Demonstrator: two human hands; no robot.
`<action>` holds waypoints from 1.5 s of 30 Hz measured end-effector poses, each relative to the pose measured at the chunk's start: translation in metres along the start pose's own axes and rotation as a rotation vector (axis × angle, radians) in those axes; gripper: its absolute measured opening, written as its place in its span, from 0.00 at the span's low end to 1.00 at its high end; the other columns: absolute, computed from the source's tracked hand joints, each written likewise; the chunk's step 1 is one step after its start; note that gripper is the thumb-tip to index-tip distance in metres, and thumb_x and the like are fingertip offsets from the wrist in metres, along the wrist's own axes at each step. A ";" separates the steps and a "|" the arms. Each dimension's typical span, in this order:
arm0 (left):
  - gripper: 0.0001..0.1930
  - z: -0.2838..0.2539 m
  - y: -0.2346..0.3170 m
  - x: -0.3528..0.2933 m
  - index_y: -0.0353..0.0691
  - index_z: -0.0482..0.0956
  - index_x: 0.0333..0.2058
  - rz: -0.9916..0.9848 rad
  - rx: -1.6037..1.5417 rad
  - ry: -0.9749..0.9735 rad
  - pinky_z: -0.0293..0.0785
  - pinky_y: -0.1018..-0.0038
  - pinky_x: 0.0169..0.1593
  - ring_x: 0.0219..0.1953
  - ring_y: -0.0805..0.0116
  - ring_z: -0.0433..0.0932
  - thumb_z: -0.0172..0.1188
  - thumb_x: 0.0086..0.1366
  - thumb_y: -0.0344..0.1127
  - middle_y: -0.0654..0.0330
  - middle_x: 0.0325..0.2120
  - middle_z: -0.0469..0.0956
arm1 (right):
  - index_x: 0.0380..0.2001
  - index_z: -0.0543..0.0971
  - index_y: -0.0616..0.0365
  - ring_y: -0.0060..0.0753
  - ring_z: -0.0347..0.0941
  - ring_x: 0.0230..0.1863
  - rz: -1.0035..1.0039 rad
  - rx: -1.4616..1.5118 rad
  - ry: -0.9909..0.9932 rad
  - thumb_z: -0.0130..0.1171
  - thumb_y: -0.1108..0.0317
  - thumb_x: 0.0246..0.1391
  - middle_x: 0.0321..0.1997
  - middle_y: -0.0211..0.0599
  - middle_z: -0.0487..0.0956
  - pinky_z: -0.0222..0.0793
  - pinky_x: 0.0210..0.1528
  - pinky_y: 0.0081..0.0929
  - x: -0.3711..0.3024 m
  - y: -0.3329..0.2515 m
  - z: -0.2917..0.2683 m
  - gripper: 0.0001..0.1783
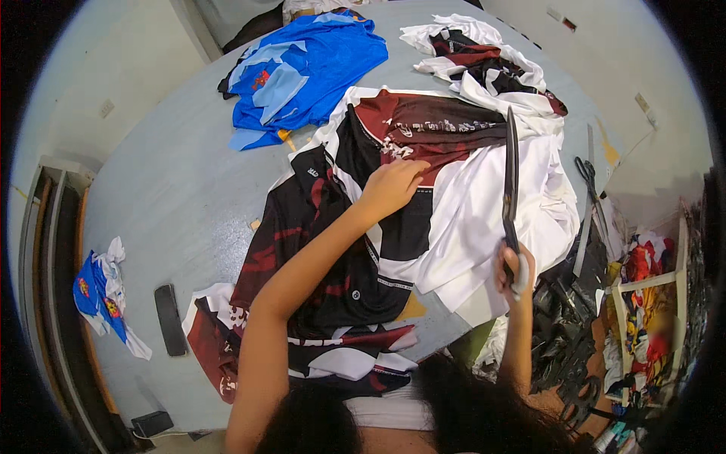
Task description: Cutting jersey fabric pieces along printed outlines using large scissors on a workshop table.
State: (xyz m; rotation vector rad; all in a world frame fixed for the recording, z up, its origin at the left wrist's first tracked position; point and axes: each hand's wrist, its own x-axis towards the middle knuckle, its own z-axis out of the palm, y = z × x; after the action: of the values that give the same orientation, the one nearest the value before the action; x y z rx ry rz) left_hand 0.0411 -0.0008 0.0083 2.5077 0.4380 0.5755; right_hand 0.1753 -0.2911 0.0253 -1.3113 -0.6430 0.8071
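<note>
My right hand [516, 274] grips a pair of large fabric scissors [510, 178] by the handles. The long dark blades point away from me, over white fabric [484, 200]. The blades look closed together. My left hand [393, 188] lies with its fingers stretched out on a printed maroon and black fabric piece [446, 125], pressing it to the table. This piece has white borders and gathers into folds toward the blades. Beneath my left forearm spreads more black and maroon printed fabric [302, 250].
On the grey table [174, 189], blue fabric [325, 60] is heaped at the far left and white and maroon fabric [491, 60] at the far right. A black oblong object [170, 320] lies left. Another pair of scissors [588, 178] and a metal ruler [584, 242] are at the right edge.
</note>
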 end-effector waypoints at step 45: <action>0.33 0.030 0.010 -0.037 0.61 0.60 0.63 -0.043 0.550 -0.019 0.50 0.28 0.56 0.66 0.51 0.55 0.56 0.56 0.39 0.55 0.63 0.58 | 0.28 0.68 0.56 0.19 0.58 0.09 0.186 0.357 0.237 0.54 0.53 0.58 0.21 0.26 0.64 0.61 0.08 0.18 0.051 0.041 -0.002 0.17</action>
State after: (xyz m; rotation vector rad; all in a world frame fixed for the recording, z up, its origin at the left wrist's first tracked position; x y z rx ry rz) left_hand 0.0250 -0.0365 -0.0206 3.0085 0.7219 0.4581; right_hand 0.2005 -0.2477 -0.0172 -1.1249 -0.1780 0.8561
